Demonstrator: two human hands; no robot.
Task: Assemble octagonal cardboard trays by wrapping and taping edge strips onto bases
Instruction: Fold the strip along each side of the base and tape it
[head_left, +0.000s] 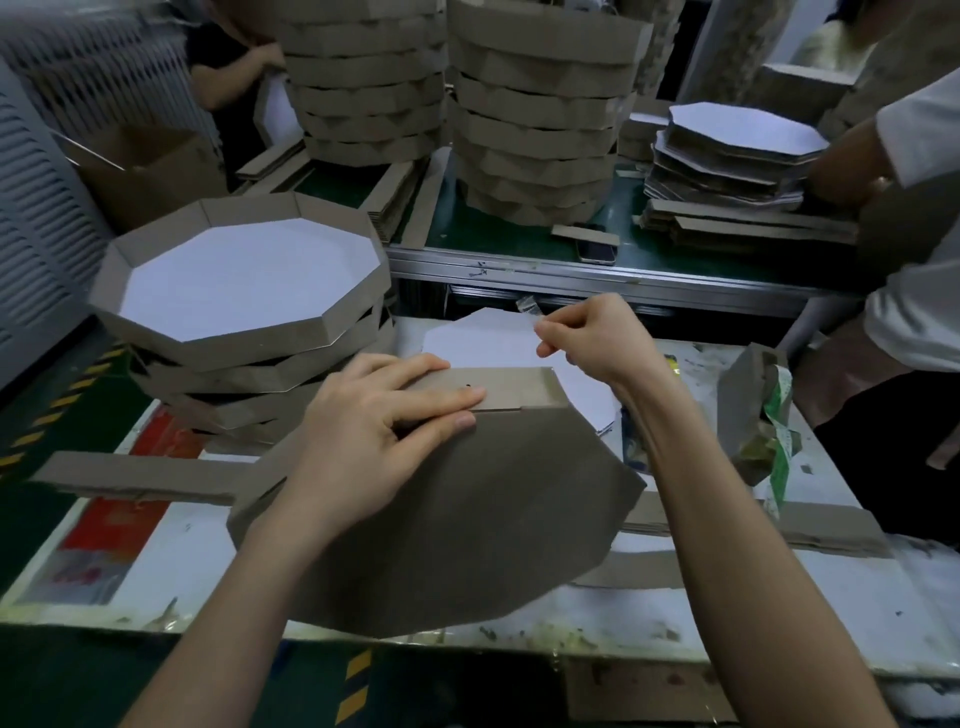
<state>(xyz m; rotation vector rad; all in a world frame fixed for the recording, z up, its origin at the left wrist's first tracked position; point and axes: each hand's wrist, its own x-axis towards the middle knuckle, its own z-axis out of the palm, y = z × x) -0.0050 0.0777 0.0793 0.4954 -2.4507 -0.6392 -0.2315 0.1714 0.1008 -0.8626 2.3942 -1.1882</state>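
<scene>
A: L hand?
B: L hand (374, 421): fingers (447, 397) straight, flat, pressing edge strip (519, 387) against tilted brown base (467, 519). Strip sits right under the fingertips.
A: R?
B: R hand (597, 343), 1 o'clock from L, thumb + forefinger pinching clear tape piece (527, 306), above strip, not touching it.
A: Hidden?
B: Strip's L end is under the palm. Tape is blurry, length unclear. White sheet (483, 343) is half covered behind base. Finished trays (249, 280) are stacked at 10 o'clock on desk (171, 571).
</scene>
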